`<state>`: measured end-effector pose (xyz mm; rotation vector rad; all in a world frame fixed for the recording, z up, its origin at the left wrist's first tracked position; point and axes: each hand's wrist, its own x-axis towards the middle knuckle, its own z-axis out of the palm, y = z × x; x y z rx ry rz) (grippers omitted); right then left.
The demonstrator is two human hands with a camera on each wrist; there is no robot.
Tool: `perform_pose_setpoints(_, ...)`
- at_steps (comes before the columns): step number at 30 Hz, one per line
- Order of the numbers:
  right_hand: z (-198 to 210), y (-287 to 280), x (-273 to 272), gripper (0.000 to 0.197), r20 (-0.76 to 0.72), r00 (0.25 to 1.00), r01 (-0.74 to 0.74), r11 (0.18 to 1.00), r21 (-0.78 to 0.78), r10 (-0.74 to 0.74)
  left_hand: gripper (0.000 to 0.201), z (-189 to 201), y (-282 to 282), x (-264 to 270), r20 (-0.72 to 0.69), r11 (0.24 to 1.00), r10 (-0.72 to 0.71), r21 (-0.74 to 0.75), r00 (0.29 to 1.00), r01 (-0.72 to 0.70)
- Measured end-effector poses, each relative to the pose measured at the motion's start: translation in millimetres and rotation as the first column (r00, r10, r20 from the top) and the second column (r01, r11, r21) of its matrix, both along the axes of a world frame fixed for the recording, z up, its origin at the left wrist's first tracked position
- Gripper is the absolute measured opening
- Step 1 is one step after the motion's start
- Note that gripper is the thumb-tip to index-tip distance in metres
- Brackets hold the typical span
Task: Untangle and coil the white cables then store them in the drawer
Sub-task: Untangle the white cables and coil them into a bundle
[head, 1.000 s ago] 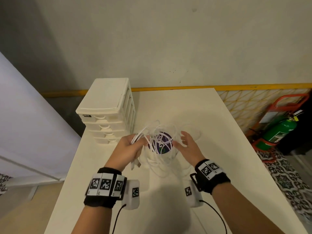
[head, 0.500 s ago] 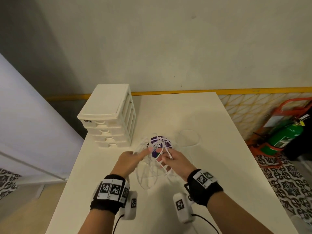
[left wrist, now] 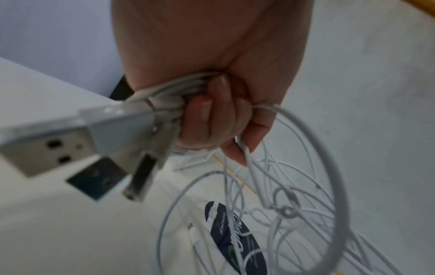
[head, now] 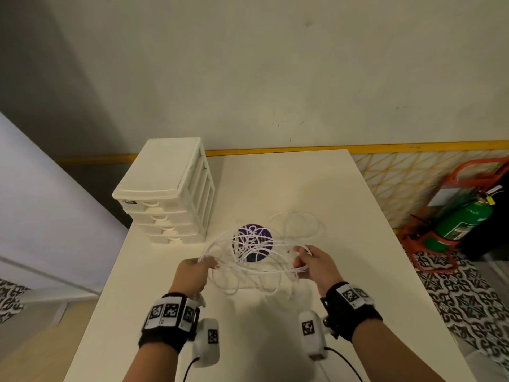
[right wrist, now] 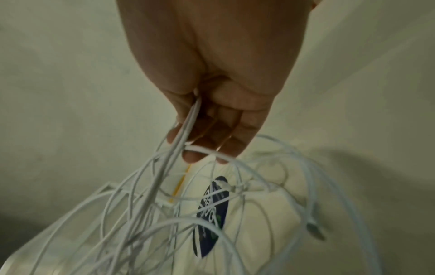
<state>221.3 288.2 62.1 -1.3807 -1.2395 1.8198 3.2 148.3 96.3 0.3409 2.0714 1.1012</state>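
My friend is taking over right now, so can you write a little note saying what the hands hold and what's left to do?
Left hand: grips a bunch of white cables near their plugs.
Right hand: fingers pinch strands on the other side.
The tangle is stretched between the hands, above the table.
The drawers look shut.
Done: cables picked up.
Left: untangle, coil, store in a drawer.

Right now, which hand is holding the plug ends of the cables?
The left hand. Its curled fingers grip the cables beside their metal plugs; the right hand holds only plain loops.
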Motion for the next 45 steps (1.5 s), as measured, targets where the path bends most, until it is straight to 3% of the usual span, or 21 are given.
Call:
perform_pose_setpoints(3,1.6,11.1,-0.8,0.02,-0.069,0.98,0.183,0.981,-0.07,-0.188,0.029,-1.0,-0.9,-1.8,0.069,0.996,0.075,0.053,0.995,-0.078)
perform_pose_setpoints(5,0.3,16.0,-2.5,0.02,-0.065,0.971,0.227,0.971,-0.072,-0.231,0.027,-1.1,1.0,-0.2,0.105,0.991,0.098,0.077,0.99,-0.106)
perform_pose_setpoints(9,3.4,29.2,3.2,0.017,0.088,0.989,0.118,0.992,0.04,-0.121,0.033,2.4,7.9,-0.2,0.105,0.989,0.065,0.123,0.992,-0.078)
perform_pose_setpoints(12,11.4,40.1,10.0,0.03,0.163,0.986,0.015,0.995,0.094,-0.03,0.035,4.4,12.1,5.2,0.087,0.992,-0.033,0.123,0.996,0.022)
perform_pose_setpoints(16,28.7,31.8,2.1,0.064,0.023,0.998,-0.067,0.977,0.202,0.063,0.029,3.5,15.9,13.8,0.097,0.99,-0.08,0.121,0.992,0.068)
perform_pose_setpoints(18,36.8,27.8,-2.7,0.062,0.005,0.992,-0.125,0.956,0.264,0.128,0.027,5.3,17.1,14.3,0.065,0.989,-0.1,0.119,0.993,0.092)
perform_pose_setpoints(21,49.0,28.6,-10.0,0.036,0.116,0.984,-0.177,0.849,0.498,0.137,0.026,9.2,16.8,13.6,0.005,0.983,-0.156,0.103,0.988,0.155)
perform_pose_setpoints(23,52.9,31.9,-20.2,0.029,0.312,0.93,-0.355,0.708,0.611,0.196,0.023,12.4,15.9,14.5,-0.034,0.974,-0.201,0.102,0.979,0.204)
perform_pose_setpoints(26,52.5,31.2,-39.6,0.042,0.535,0.734,-0.677,0.526,0.516,0.42,0.019,17.9,15.5,14.4,-0.098,0.956,-0.273,0.088,0.957,0.281)
perform_pose_setpoints(28,48.5,28.8,-46.4,0.039,0.491,0.69,-0.723,0.546,0.423,0.532,0.022,21.4,15.0,13.1,-0.148,0.948,-0.297,0.07,0.943,0.31)
perform_pose_setpoints(30,46.3,25.6,-50.2,0.033,0.434,0.726,-0.685,0.619,0.384,0.534,0.027,23.1,13.8,10.9,-0.207,0.947,-0.298,0.054,0.932,0.315)
perform_pose_setpoints(34,46.0,22.6,-56.2,0.04,0.425,0.768,-0.639,0.614,0.463,0.479,0.03,25.8,11.6,9.1,-0.27,0.954,-0.272,0.053,0.924,0.296)
perform_pose_setpoints(37,45.7,22.7,-60.3,0.054,0.404,0.73,-0.682,0.626,0.378,0.551,0.025,29.5,12.2,13.1,-0.278,0.946,-0.293,0.054,0.915,0.32)
perform_pose_setpoints(40,46.5,18.5,-61.5,0.034,0.412,0.658,-0.753,0.546,0.366,0.631,0.024,31.2,14.1,17.3,-0.295,0.933,-0.322,0.063,0.9,0.355)
perform_pose_setpoints(43,52.1,15.4,-59.6,0.018,0.455,0.746,-0.664,0.487,0.567,0.486,0.024,30.3,15.6,17.6,-0.317,0.926,-0.344,0.042,0.884,0.375)
perform_pose_setpoints(45,65.8,12.4,-58.5,0.013,0.454,0.813,-0.58,0.439,0.686,0.363,0.024,29.8,17.4,16.8,-0.349,0.912,-0.398,-0.056,0.848,0.405)
